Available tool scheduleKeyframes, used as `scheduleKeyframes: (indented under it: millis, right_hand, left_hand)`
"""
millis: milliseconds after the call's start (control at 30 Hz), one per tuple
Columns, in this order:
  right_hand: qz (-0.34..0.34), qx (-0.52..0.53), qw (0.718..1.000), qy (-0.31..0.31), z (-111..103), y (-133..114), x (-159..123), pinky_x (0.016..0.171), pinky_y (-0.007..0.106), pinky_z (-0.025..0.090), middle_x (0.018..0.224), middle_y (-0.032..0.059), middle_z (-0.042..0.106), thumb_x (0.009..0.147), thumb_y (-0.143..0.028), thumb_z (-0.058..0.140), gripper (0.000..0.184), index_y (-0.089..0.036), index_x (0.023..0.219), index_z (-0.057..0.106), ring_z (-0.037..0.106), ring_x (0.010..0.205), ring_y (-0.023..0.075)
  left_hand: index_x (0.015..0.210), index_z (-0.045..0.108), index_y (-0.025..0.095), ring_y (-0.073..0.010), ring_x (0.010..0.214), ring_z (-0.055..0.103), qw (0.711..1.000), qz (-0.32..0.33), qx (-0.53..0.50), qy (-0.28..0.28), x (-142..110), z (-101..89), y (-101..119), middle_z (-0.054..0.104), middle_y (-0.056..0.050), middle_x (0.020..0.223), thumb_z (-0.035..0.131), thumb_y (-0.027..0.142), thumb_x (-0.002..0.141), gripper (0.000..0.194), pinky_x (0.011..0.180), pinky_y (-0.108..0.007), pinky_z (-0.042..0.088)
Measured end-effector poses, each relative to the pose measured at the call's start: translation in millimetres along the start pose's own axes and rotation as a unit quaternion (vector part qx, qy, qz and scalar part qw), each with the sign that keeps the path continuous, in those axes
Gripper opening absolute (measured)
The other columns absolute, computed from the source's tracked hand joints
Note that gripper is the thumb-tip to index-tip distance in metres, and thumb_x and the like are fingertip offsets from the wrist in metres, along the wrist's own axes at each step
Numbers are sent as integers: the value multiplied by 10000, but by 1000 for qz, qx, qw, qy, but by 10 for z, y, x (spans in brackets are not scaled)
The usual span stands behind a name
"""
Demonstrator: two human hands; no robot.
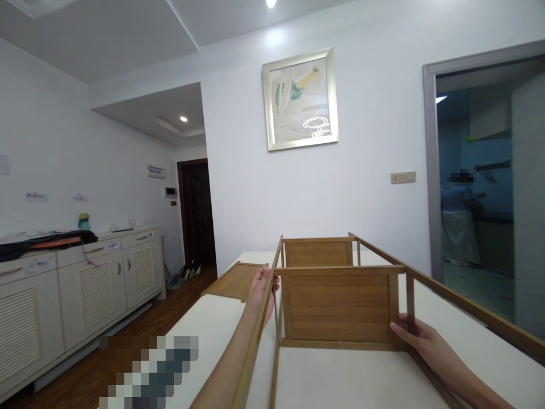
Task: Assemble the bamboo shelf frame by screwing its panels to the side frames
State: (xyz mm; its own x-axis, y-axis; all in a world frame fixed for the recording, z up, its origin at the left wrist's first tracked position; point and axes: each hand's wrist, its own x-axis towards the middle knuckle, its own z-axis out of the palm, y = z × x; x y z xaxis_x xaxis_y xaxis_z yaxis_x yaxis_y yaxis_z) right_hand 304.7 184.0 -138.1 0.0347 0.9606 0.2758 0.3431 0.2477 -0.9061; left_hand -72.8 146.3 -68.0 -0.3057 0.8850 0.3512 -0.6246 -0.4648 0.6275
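Observation:
A brown wooden shelf frame [340, 271] lies on the white table [200, 341], its long rails running toward me. Two panels stand across it: a near panel [340, 307] and a far panel [318, 253]. My left hand [264, 287] is closed around the upper left rail beside the near panel's top corner. At the right edge of that panel, my right hand [415, 335] grips the frame, with the thumb on the panel's front and the fingers partly hidden behind a post. A separate wooden panel [234, 279] lies flat to the left of the frame.
White cabinets [102, 284] with louvred doors line the left wall, with a dark cloth item [46, 243] and a bottle [84, 221] on top. A framed picture [300, 99] hangs ahead. Through the doorway at right, a person [460, 221] stands in another room.

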Motion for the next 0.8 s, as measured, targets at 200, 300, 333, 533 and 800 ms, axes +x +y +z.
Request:
scheduleKeyframes:
  millis: [200, 300, 333, 533, 800]
  right_hand:
    - [12, 32, 999, -1, -12, -112, -71, 823, 350, 546, 871, 62, 762, 588, -553, 716, 421, -196, 810, 697, 683, 920, 322]
    - [15, 52, 998, -19, -37, -189, -104, 828, 373, 545, 913, 74, 761, 579, -560, 732, 424, -191, 788, 706, 680, 939, 338]
    - [16, 61, 998, -23, -47, -203, -107, 835, 384, 543, 926, 78, 761, 573, -560, 740, 424, -192, 781, 708, 678, 948, 345]
    - [35, 106, 992, -63, -71, -217, -95, 919, 417, 517, 959, 78, 764, 576, -543, 760, 386, -210, 769, 729, 650, 1050, 367]
    - [23, 82, 995, -52, -61, -227, -115, 902, 415, 528, 905, 76, 767, 605, -572, 728, 424, -192, 791, 725, 672, 993, 353]
  left_hand:
    - [801, 591, 200, -89, 612, 597, 1000, 2, -9, 1, -23, 28, 10, 646, 36, 757, 844, 273, 627, 315, 588, -219, 434]
    - [811, 595, 200, -92, 611, 598, 1000, 4, -14, 4, -16, 17, -1, 632, 41, 734, 835, 315, 645, 313, 582, -220, 433]
    - [812, 595, 200, -93, 611, 599, 1000, 5, -15, 5, -11, 10, -6, 629, 41, 726, 832, 325, 651, 312, 578, -220, 432]
    - [804, 590, 194, -94, 615, 603, 1000, -1, -18, 3, 15, -35, -29, 634, 34, 743, 826, 300, 663, 295, 587, -221, 435]
    - [845, 629, 190, -108, 624, 617, 1000, -7, -25, -10, 11, -40, -33, 639, 26, 732, 821, 286, 669, 278, 593, -229, 453]
